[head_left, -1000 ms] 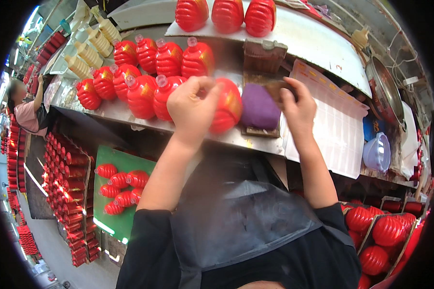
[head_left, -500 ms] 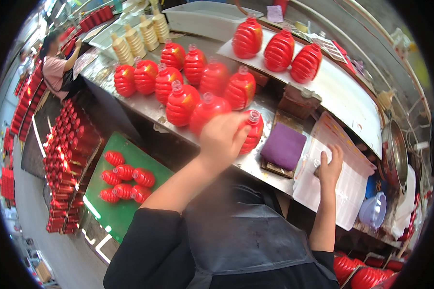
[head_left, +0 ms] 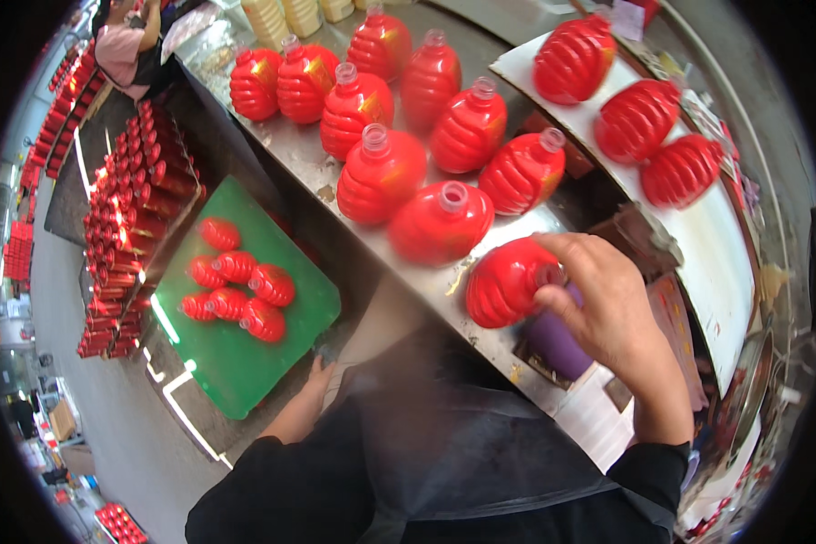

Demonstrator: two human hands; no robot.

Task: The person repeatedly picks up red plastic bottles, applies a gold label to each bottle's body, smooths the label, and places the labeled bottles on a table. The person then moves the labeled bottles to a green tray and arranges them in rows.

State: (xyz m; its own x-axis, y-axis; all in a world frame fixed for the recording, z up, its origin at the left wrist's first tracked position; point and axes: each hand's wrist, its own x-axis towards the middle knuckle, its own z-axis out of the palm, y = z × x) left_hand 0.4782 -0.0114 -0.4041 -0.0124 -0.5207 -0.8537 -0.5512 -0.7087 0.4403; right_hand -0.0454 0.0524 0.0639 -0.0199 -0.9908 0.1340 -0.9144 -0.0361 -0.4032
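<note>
So, the hands have swapped roles — half a second ago the left hand (head_left: 319,370) was up by the bottles; now it's down low beside the green board (head_left: 286,363), and I can't tell if it's gripping anything; meanwhile the right hand (head_left: 609,304) has come over to a red bottle (head_left: 503,283), thumb and fingers drawn in narrow around its neck; that bottle now tips toward the hand, over the bench by the purple pad (head_left: 560,346) — so the handling looks right-handed for the moment.
</note>
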